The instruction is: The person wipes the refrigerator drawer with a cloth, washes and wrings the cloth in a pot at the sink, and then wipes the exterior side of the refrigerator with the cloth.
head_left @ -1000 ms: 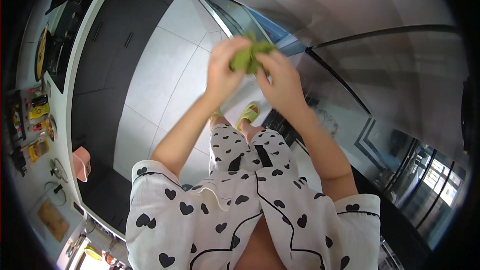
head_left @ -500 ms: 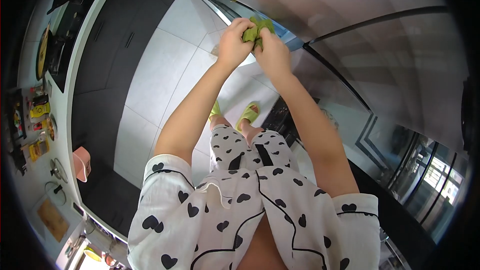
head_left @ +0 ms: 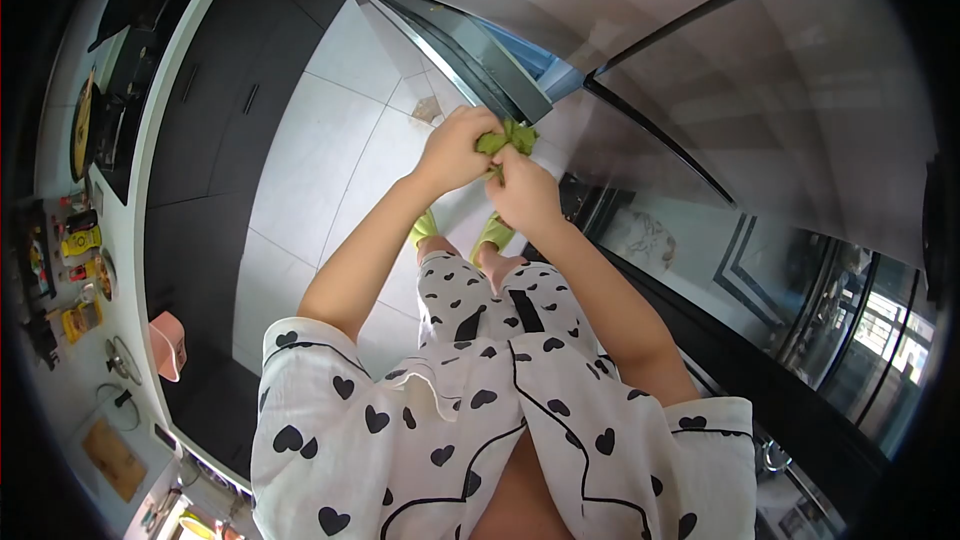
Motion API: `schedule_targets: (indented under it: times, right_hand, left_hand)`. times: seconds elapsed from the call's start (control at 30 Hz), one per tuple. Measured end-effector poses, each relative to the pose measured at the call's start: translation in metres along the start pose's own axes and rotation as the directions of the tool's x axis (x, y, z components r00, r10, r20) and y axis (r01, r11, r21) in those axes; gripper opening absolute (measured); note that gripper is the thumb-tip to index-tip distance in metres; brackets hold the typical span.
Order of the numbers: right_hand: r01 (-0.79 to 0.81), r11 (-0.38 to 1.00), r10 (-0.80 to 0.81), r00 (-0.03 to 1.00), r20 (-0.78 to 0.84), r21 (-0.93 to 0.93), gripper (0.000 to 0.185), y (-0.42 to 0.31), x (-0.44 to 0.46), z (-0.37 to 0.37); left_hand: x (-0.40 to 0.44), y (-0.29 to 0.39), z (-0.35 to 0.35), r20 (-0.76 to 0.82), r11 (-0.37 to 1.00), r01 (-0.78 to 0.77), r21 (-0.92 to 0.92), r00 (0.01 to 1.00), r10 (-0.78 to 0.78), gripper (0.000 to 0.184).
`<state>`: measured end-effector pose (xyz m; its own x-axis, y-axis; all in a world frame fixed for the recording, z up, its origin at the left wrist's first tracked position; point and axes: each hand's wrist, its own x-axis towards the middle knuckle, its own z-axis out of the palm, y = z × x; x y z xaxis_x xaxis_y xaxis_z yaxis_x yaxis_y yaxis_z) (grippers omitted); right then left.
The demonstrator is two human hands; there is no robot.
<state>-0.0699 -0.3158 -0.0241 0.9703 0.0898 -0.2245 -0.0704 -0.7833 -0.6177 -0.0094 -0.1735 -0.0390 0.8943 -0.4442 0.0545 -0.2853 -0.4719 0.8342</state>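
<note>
A crumpled green piece point(head_left: 508, 136) is between my two hands, in front of the open drawer; I cannot tell whether it is cloth or leaves. My left hand point(head_left: 458, 148) has its fingers curled round its left side. Lower down and to the right, my right hand point(head_left: 526, 188) pinches its near edge. Both hands are closed on it, and parts of it are hidden behind the fingers. Just beyond them, the pulled-out drawer or door point(head_left: 500, 65) of the glossy grey appliance point(head_left: 760, 70) shows a bluish inside.
Dark cabinets point(head_left: 225, 90) with a pale counter edge point(head_left: 150, 140) run along the left. On that counter stand a pan point(head_left: 84, 130), several bottles and jars, and a cutting board point(head_left: 114, 458). A pink bin point(head_left: 167, 345) hangs at the cabinet front. Pale tiles point(head_left: 310, 155) cover the floor.
Both hands have come nearer my body with the green piece, away from the appliance opening. More of the drawer's edge and bluish inside now shows.
</note>
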Motion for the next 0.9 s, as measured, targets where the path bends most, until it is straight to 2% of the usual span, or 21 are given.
schedule_targets:
  times: [0.03, 0.1, 0.17, 0.2, 0.3, 0.33, 0.47, 0.53, 0.57, 0.6, 0.7, 0.73, 0.8, 0.9]
  right_hand:
    - [0.044, 0.999, -0.044, 0.999, -0.01, 0.004, 0.026, -0.005, -0.003, -0.003]
    - [0.127, 0.992, -0.127, 0.991, -0.032, 0.012, 0.028, -0.014, -0.006, -0.007]
    - [0.164, 0.987, -0.162, 0.977, -0.142, -0.001, 0.032, -0.023, 0.003, -0.001]
    - [0.186, 0.982, -0.185, 0.963, -0.195, -0.009, 0.034, -0.025, 0.009, 0.002]
    - [0.07, 0.992, -0.078, 0.994, -0.076, -0.107, 0.034, -0.019, 0.018, 0.015]
    - [0.039, 0.993, -0.047, 0.996, -0.076, -0.11, 0.035, -0.016, 0.018, 0.017]
    - [-0.063, 0.992, 0.059, 0.997, -0.039, -0.109, 0.04, -0.008, 0.013, 0.011]
    - [-0.099, 0.989, 0.103, 0.994, 0.035, -0.11, 0.043, -0.002, 0.018, -0.002]
    - [-0.066, 0.994, 0.062, 0.996, -0.056, -0.082, 0.039, 0.007, 0.019, -0.002]
    - [-0.029, 0.998, 0.021, 0.989, -0.147, -0.058, 0.036, 0.02, 0.019, 0.004]
    - [0.11, 0.992, -0.083, 0.929, -0.36, 0.056, 0.025, 0.047, 0.015, 0.014]
    - [0.16, 0.982, -0.104, 0.9, -0.422, 0.099, 0.021, 0.052, 0.012, 0.017]
    - [0.16, 0.981, -0.092, 0.885, -0.457, 0.112, 0.019, 0.059, 0.009, 0.023]
    - [0.165, 0.977, -0.082, 0.873, -0.482, 0.133, 0.02, 0.065, 0.006, 0.028]
  left_hand:
    - [-0.004, -0.003, -0.004, 0.015, 0.997, 0.01, -0.071, 1.0, -0.009, 0.023]
    - [-0.007, -0.009, -0.009, -0.184, 0.996, -0.003, -0.084, 0.983, -0.013, 0.027]
    - [-0.014, -0.012, -0.012, -0.372, 0.996, -0.007, -0.094, 0.928, -0.029, 0.031]
    - [-0.008, -0.016, -0.01, -0.421, 0.999, -0.036, -0.04, 0.907, 0.015, 0.036]
    - [0.004, -0.017, -0.007, -0.281, 0.984, 0.002, 0.178, 0.958, 0.049, 0.042]
    - [0.005, -0.018, -0.01, -0.21, 0.974, -0.016, 0.225, 0.976, 0.065, 0.047]
    - [0.007, -0.001, -0.007, -0.021, 0.891, -0.151, 0.429, 0.984, 0.177, 0.049]
    - [0.02, 0.005, 0.0, 0.067, 0.877, -0.088, 0.472, 0.996, 0.064, 0.048]
    - [0.026, 0.008, 0.002, 0.109, 0.868, -0.062, 0.492, 0.994, 0.009, 0.047]
    - [0.028, 0.003, 0.007, 0.081, 0.872, -0.084, 0.481, 0.995, 0.051, 0.044]
    - [0.024, -0.026, 0.028, -0.131, 0.936, -0.204, 0.287, 0.959, 0.25, 0.046]
    - [0.023, -0.025, 0.033, -0.184, 0.94, -0.21, 0.268, 0.947, 0.264, 0.047]
    - [0.017, -0.017, 0.052, -0.288, 0.949, -0.221, 0.223, 0.915, 0.281, 0.048]
    - [0.014, -0.015, 0.062, -0.33, 0.96, -0.208, 0.188, 0.907, 0.261, 0.049]
